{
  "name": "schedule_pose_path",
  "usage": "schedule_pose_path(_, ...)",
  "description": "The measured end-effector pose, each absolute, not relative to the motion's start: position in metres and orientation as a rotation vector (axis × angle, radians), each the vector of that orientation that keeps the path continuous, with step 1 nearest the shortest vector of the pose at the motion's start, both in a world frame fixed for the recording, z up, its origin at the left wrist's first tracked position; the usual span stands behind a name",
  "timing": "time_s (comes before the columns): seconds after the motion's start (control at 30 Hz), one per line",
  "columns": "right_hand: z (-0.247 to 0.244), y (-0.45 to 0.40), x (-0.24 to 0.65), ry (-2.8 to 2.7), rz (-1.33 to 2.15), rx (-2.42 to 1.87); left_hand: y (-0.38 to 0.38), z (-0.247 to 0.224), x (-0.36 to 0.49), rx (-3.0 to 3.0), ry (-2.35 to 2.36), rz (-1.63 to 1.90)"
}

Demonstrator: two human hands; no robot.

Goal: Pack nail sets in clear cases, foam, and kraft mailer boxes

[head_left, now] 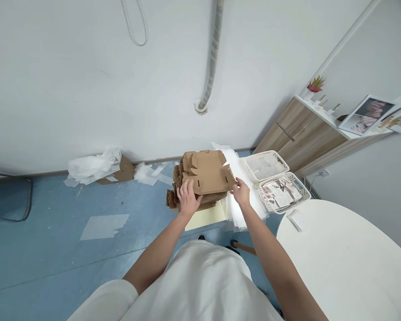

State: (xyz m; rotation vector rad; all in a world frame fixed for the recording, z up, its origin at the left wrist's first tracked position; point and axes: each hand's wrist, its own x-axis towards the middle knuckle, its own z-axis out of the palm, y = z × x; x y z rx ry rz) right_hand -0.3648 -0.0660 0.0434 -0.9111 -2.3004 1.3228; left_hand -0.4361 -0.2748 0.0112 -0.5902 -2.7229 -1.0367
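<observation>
Before me is a stack of flattened brown cardboard boxes [173, 198]. On top lies one unfolded cardboard box [210, 171], with flaps and two dark slots along its near side. My right hand [241, 192] pinches its near right corner between thumb and fingers. At the near left edge, my left hand [189, 199] rests with fingers spread over the cardboard and the thumb apart. A pale yellow sheet [205, 217] shows under the near side of the stack. White sheets [237, 207] lie just right of the boxes.
Two white plastic baskets [267, 165] stand to the right, the nearer one filled with printed cards [282, 194]. A round white table [347, 249] is at my right. Wrapping scraps [95, 167] lie by the wall. A wooden cabinet [304, 133] stands beyond the baskets.
</observation>
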Motion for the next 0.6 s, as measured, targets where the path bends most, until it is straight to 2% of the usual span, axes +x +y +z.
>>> schedule_pose_path(0.27,0.041,-0.066,-0.352,-2.061,1.371,-1.028,-0.267,0.028,-0.440,-0.425,-2.523,-1.453)
schedule_pose_path(0.6,0.051,-0.052,-0.271,-1.739,1.287,-1.102,-0.230,0.037,-0.416,-0.943,-2.329,-2.035)
